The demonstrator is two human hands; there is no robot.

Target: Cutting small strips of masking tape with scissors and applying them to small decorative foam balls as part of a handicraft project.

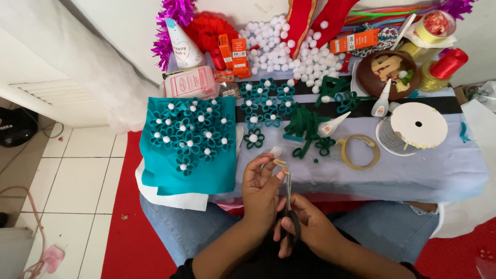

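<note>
My left hand pinches a small white pom-pom with a short pale stick at its fingertips. My right hand grips black-handled scissors, their blades pointing up at the stick. Both hands hover over my lap, just below the table's front edge. A teal felt sheet covered with rolled teal flowers with white centres lies to the left. Loose green flowers and green strips lie just beyond my hands.
A low table under a pale cloth carries a tape ring, a white ribbon spool, glue bottles, a brown bowl, a heap of white pom-poms, orange boxes and a party hat.
</note>
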